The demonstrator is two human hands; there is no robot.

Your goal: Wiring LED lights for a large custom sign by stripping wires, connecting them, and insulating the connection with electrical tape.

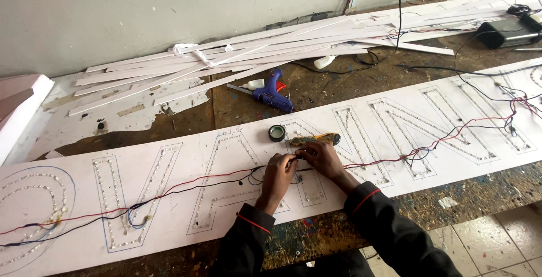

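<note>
Hands meet over the middle of the long white sign panel (361,141), fingertips together on the red and black wires (186,185) that run along it. Left hand (278,174) pinches the wires from the near-left side; right hand (323,158) pinches the same spot from the right, fingers curled tight. Just beyond the fingers on the panel: yellow utility knife (315,139) and roll of black tape (276,133), touching or nearly so. Farther back on the workbench (237,108), blue glue gun (272,92) beside a stack of white strips (237,57). Black box (508,31) far right.
</note>
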